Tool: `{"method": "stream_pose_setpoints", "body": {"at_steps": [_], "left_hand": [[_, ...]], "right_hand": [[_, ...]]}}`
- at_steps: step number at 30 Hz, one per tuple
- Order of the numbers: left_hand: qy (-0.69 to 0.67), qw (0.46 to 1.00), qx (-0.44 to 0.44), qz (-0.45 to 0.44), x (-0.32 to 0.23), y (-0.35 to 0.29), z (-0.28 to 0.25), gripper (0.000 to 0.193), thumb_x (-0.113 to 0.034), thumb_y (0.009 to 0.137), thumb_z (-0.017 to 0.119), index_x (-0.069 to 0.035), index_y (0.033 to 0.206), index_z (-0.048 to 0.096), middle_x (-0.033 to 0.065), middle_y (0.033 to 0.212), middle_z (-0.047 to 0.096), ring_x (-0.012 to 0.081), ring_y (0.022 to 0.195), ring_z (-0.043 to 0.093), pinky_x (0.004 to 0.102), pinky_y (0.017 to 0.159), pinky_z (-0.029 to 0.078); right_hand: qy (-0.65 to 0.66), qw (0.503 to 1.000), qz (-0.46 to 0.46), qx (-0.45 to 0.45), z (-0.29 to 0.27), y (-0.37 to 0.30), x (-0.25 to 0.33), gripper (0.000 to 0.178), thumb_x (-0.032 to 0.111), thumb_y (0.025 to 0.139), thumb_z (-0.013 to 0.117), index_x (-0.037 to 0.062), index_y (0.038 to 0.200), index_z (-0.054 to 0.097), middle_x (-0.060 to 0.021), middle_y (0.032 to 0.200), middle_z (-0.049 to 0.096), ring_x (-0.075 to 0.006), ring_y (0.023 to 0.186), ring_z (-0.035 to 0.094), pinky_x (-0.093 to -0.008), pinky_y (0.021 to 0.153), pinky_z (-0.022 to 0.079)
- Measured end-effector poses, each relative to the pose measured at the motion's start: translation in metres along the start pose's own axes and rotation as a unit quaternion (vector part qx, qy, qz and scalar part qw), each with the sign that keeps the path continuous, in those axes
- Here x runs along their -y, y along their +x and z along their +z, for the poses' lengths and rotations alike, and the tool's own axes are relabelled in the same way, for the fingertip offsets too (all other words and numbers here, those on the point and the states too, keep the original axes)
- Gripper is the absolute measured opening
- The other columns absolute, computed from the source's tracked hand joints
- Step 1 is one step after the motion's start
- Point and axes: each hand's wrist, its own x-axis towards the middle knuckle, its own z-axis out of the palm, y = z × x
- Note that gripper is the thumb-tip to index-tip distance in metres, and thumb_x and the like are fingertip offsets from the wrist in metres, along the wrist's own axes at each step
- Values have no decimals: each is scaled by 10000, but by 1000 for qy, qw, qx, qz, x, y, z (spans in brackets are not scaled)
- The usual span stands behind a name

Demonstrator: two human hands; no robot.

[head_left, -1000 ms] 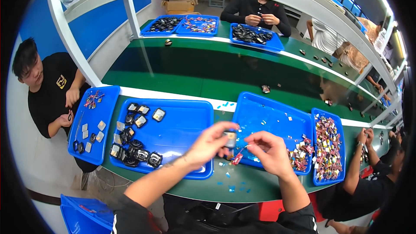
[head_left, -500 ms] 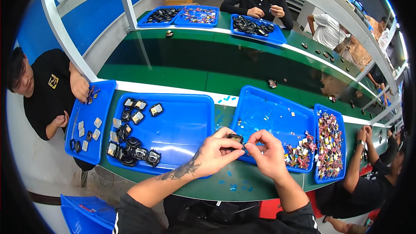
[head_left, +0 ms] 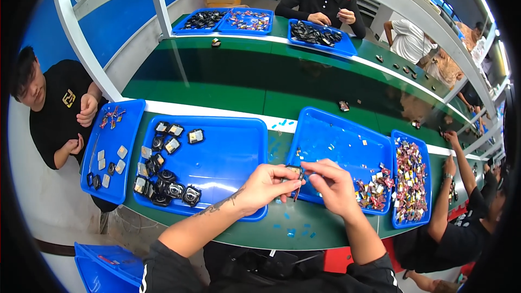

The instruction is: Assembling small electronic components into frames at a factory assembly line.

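My left hand [head_left: 266, 187] grips a small black square housing [head_left: 294, 169] between thumb and fingers, with a thin dark red wire hanging below it. My right hand [head_left: 335, 185] is at the housing's right edge, its thumb and index finger pinched together; what they hold is too small to make out. Left of my hands is a blue tray [head_left: 228, 141] with several black housings [head_left: 175, 190], some with round lenses, others showing pale square pieces. To the right, another blue tray [head_left: 339, 144] has a heap of small red-wired parts [head_left: 374, 191] in its near right corner.
A narrow blue tray [head_left: 397, 214] full of wired parts stands far right. At far left, a person [head_left: 57, 108] sits by another blue tray [head_left: 124, 184]. Blue scraps [head_left: 291, 233] lie on the green bench [head_left: 239, 236]. Across the bench, another person [head_left: 321, 5] works behind a blue tray [head_left: 350, 50].
The housing in my left hand has turned, and the red wire now shows below it. My right hand has shifted slightly up. The left-hand person's hand has lifted from their tray.
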Motion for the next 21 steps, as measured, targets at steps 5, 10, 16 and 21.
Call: {"method": "stream_pose_setpoints", "body": {"at_steps": [5,10,16,21], "left_hand": [[-17,1000,12,18,1,-1,-2,223,-52,909,611,43,1109,632,90,966,663,101,726,611,228,645,515],[-43,984,-122,120,2,2,2,409,23,900,581,17,1302,505,125,1071,649,149,927,649,260,814,534],[-28,983,-125,134,4,-1,8,420,20,916,562,53,1324,467,152,1154,621,163,1035,621,271,890,520],[-14,988,-36,146,8,-6,6,424,-16,954,522,36,1367,439,85,1195,596,108,1060,576,241,902,474]], "right_hand": [[136,990,-35,-2,7,-2,-11,198,-34,838,628,-8,1027,680,-88,983,617,-144,903,596,-260,722,491],[159,984,-11,-83,3,-6,3,146,-40,820,663,-28,964,680,-95,898,641,-158,814,630,-264,695,525],[-75,991,-55,-100,31,1,20,170,-29,798,694,1,965,706,-118,835,661,-184,721,654,-271,622,519],[-143,973,-92,-157,32,2,28,182,-33,782,699,-1,962,698,-117,816,655,-188,635,623,-282,548,486]]}}
